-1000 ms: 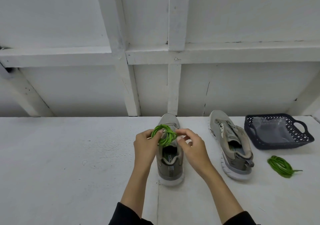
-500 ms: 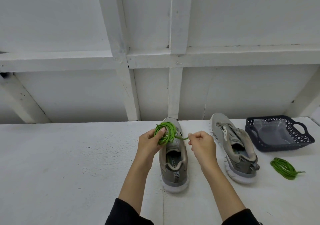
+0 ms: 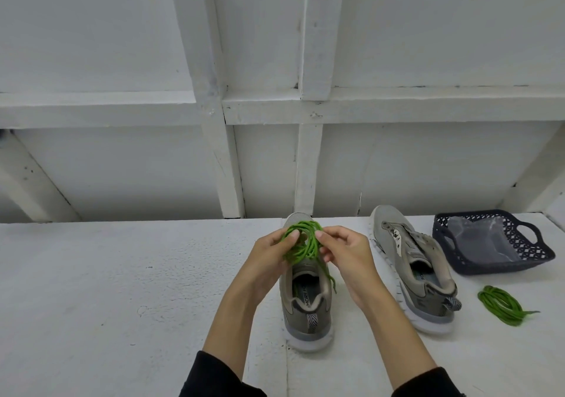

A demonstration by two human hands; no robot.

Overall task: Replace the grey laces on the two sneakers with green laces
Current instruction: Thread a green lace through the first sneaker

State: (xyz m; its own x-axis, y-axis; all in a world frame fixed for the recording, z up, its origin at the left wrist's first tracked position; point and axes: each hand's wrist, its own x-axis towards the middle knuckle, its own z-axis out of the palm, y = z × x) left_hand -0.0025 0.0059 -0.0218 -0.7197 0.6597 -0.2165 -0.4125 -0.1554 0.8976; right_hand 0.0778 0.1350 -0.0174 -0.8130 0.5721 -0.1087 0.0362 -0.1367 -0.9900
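Both hands are closed on one coiled green lace (image 3: 302, 242), held up over the front of the nearer sneaker (image 3: 306, 298): the left hand (image 3: 272, 259) pinches the coil's left side with thumb and fingers, and the right hand (image 3: 345, 256) pinches its right side, so the two hands sit close together with the bundle between them. One loose end hangs down from the coil toward the shoe's opening. Judging by this, the step in hand is undoing the bundle so the lace can be threaded; no grey lace shows on either shoe, so the stripping part looks done, and no green lace is in any eyelet yet. Next comes freeing an end, shaking out the loops without knotting them, and feeding the tip into the lowest eyelet near the toe. Beside it, to the right, the second sneaker (image 3: 409, 271) stands on the white surface (image 3: 122, 289), with a second coiled green lace (image 3: 501, 305) lying just right of its heel and a dark basket (image 3: 544, 256) behind that.
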